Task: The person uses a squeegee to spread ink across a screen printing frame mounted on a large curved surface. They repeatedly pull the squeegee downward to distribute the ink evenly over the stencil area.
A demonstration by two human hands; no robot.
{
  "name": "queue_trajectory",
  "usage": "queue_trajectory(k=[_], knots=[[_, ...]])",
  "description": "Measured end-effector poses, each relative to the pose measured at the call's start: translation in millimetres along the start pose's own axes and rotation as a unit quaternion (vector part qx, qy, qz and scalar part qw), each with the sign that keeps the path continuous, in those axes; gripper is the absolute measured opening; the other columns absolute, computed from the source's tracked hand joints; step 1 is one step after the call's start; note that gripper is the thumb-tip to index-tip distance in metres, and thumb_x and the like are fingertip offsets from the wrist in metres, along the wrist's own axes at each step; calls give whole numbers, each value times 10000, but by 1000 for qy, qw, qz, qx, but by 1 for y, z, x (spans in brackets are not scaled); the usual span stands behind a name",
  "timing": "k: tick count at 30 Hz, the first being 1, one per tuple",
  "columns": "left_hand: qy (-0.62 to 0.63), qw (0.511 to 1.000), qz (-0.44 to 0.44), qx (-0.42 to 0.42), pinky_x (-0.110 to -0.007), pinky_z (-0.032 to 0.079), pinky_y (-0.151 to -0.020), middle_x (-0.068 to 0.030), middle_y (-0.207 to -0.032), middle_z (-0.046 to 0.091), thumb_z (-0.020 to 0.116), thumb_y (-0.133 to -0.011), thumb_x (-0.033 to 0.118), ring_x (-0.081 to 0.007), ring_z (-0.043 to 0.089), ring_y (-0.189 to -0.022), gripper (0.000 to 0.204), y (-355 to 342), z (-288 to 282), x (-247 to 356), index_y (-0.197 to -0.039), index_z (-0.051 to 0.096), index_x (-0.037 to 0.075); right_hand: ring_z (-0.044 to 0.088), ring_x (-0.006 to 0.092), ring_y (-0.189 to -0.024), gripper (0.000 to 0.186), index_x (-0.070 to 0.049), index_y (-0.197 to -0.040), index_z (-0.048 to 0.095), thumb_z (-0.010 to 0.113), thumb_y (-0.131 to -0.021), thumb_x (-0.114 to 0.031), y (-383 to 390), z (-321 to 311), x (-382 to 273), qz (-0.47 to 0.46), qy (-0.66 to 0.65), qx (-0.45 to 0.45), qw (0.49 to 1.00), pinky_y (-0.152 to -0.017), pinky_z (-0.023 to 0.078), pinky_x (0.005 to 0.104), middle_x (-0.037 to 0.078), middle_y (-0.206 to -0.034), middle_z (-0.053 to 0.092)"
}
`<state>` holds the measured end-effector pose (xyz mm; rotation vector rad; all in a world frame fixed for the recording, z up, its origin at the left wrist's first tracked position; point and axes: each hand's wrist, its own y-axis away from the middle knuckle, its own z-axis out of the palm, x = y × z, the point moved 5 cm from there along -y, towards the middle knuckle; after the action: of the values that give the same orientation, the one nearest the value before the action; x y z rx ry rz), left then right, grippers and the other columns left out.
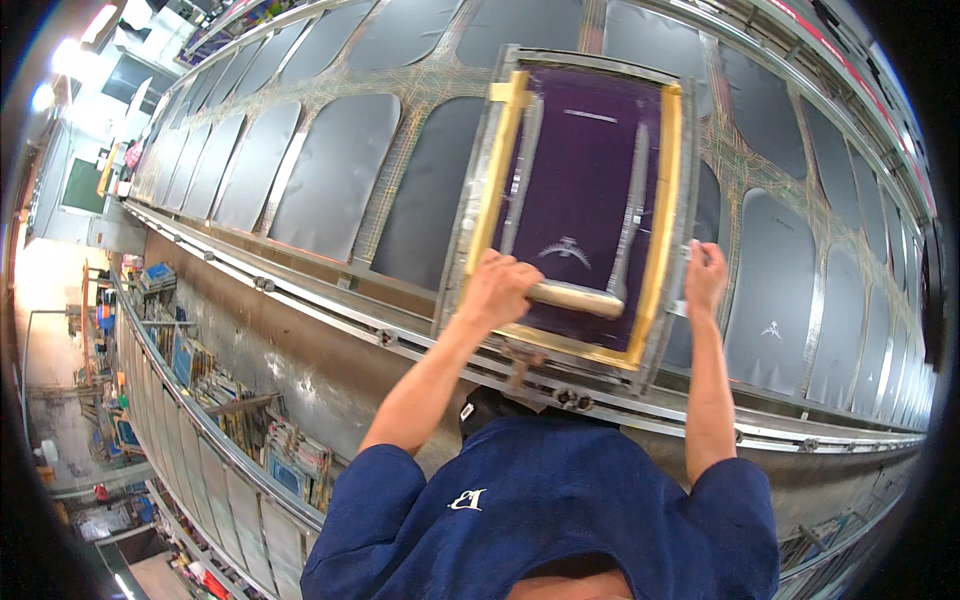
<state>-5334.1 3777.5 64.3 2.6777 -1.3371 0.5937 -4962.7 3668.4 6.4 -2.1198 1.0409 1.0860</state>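
Note:
A screen printing frame (684, 190) with yellow tape along its inner sides and dark purple mesh (580, 170) lies over the long table before me. A pale curved design shows in the lower part of the mesh. My left hand (497, 290) is wrapped round the left end of a squeegee (578, 298), which lies across the mesh below that design. By the frame's right outer edge is my right hand (707, 278), its fingers curled closed. What those fingers hold, if anything, cannot be made out.
Rows of dark rounded panels (335, 165) cover the table on both sides; one panel (772, 290) at right bears a small white print. A metal rail (290, 275) runs along the near edge. Racks of stored frames (205, 385) stand at lower left.

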Motion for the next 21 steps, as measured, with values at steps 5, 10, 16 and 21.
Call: queue_trajectory(k=[5, 10, 16, 21], knots=[[-53, 998, 38, 24, -374, 483, -857, -2, -968, 771, 767, -633, 25, -219, 700, -865, 340, 58, -62, -122, -952, 753, 144, 628, 158, -736, 270, -24, -892, 670, 693, -937, -289, 76, 131, -63, 41, -79, -10, 996, -719, 500, 348, 83, -772, 671], [-96, 988, 78, 87, -382, 456, -809, 0, -984, 753, 710, -659, 15, -203, 653, -786, 322, 127, -73, -158, -962, 707, 123, 627, 203, -688, 282, -36, -904, 669, 677, -942, -315, 100, 172, -101, 49, -6, -17, 999, -686, 493, 372, 101, -748, 661], [-79, 986, 109, 99, -359, 431, -784, 0, -1056, 713, 651, -777, 74, -178, 603, -791, 252, 150, -56, -163, -1021, 712, 87, 679, 318, -723, 247, -59, -946, 666, 657, -958, -306, 101, 185, -90, 53, 65, -4, 996, -692, 505, 413, 144, -762, 671], [-90, 980, 143, 101, -355, 441, -779, -20, -1031, 729, 643, -821, 85, -195, 620, -786, 213, 67, -55, -203, -1019, 721, 81, 698, 374, -774, 234, -67, -956, 673, 639, -967, -299, 101, 189, -96, 60, 124, -53, 989, -707, 514, 438, 163, -791, 693]])
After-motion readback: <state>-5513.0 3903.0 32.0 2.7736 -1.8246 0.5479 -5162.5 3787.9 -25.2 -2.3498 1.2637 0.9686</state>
